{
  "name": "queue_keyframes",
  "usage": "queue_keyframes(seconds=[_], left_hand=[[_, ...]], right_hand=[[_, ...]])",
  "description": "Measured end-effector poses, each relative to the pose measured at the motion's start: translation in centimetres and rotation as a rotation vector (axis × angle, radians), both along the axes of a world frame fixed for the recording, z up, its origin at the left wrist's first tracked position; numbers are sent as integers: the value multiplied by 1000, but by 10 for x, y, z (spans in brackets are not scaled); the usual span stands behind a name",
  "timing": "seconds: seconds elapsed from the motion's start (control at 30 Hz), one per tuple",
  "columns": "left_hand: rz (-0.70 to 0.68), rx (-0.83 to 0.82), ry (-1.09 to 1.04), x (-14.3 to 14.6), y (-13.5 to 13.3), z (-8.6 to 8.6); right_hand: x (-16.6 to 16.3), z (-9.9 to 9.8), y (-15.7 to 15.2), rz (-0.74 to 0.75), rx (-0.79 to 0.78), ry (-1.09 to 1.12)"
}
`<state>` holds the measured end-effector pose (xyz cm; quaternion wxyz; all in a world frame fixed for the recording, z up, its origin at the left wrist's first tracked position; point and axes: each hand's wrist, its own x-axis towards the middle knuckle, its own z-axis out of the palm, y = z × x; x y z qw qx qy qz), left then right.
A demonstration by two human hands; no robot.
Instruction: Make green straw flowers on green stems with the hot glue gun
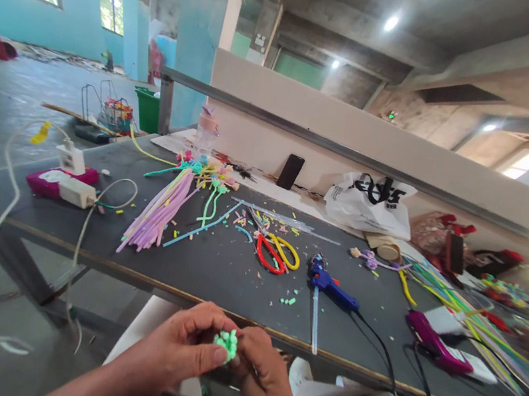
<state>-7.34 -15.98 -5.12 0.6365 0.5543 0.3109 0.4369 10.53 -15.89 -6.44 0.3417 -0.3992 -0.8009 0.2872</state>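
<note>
Just off the table's front edge, my left hand pinches a small mint-green cluster of short, knobby pieces, its thumb lying across the near side. Closed fingers of my right hand meet the cluster's right edge; what they grip is hidden. On the table ahead lie scissors with one red and one yellow handle. To their right is a blue glue gun with a clear glue stick beneath it. Green scraps are scattered nearby.
A bundle of lilac stems lies left, below colourful flower heads. Purple-and-white power strips sit at both sides, with loose cables. Behind are a bottle, a phone and a white bag. More coloured stems lie right.
</note>
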Motion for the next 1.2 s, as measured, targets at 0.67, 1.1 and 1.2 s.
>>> queue_keyframes(seconds=[0.67, 1.1, 1.2], left_hand=[[141, -293, -275, 4, 5, -6], [304, -125, 43, 5, 17, -5], [350, 82, 177, 6, 23, 5]], right_hand=[[-6, 15, 5, 7, -742, 720], [-6, 26, 18, 94, -1041, 1164], [-6, 24, 17, 71, -1036, 1157]])
